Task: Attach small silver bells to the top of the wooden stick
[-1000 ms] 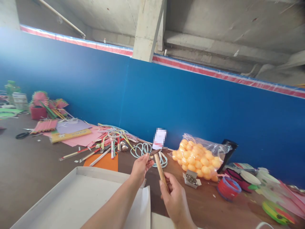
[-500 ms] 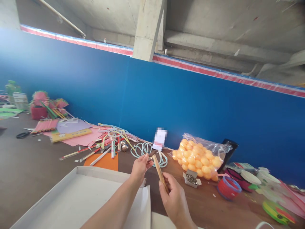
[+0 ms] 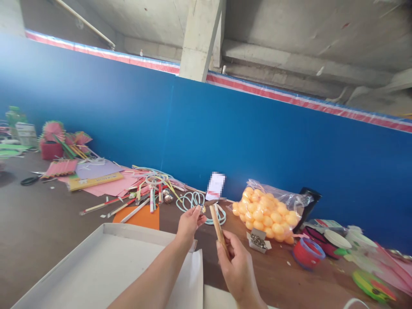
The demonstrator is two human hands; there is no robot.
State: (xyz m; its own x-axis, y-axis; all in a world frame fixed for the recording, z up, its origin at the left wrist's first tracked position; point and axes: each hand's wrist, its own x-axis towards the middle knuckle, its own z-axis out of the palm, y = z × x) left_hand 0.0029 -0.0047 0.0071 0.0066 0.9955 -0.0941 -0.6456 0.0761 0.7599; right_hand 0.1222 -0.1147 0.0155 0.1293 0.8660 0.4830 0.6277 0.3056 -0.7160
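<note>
Pinched in the fingertips of my left hand [image 3: 191, 222] is a small shiny silver ball [image 3: 202, 209], possibly a bell. My right hand [image 3: 237, 262] is wrapped round the wooden handle of a small hammer [image 3: 217, 225], which tilts up and to the left. Its dark, narrow head is close beside the ball; I cannot tell whether they touch. Behind both hands, coiled pale blue tubing [image 3: 193, 200] lies on the brown table. Two more silver balls [image 3: 168, 197] rest to the left of the coil.
A white shallow box [image 3: 106, 262] lies under my left forearm. Orange balls fill a clear bag [image 3: 267, 210], with a small carton of metal pieces [image 3: 258, 241] before it. Pink paper [image 3: 106, 187], straws and scissors [image 3: 30, 180] spread leftward. A blue partition [image 3: 257, 141] stands behind.
The hammer has shifted slightly right, a little away from my left fingertips. More of the silver ball shows now. My left hand keeps its place.
</note>
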